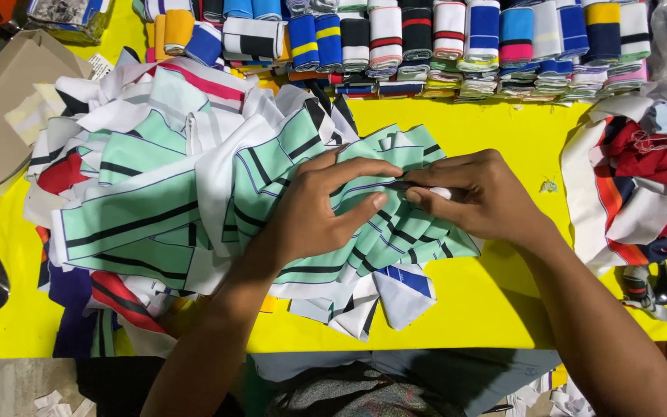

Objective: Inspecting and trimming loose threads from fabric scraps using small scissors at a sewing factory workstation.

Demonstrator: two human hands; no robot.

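— So, what are the 2 hands on?

— Both sit on a heap of mint-green striped fabric pieces [156, 216] spread over the yellow surface [503, 293]. The left hand [318, 208] lies flat-ish on the heap, thumb and forefinger closed in a pinch on the edge of the top mint strip. The right hand [480, 193] meets it from the other side, its grip closed too, fingers curled around that same edge and a small white object [440, 192] I can't identify.

— Where exactly is that edge?

— Near the middle of the surface, at the right end of the heap, between the 2 sets of fingertips, which almost touch.

— And around them?

— A row of rolled striped knit bands [457, 38] runs along the far side. To the right, well apart from the hands, lies a pile of red, white and navy pieces [642, 185]. A cardboard box [1, 108] stands at the far left. A blue-and-white scrap [407, 282] pokes out just under the heap, near the right wrist.
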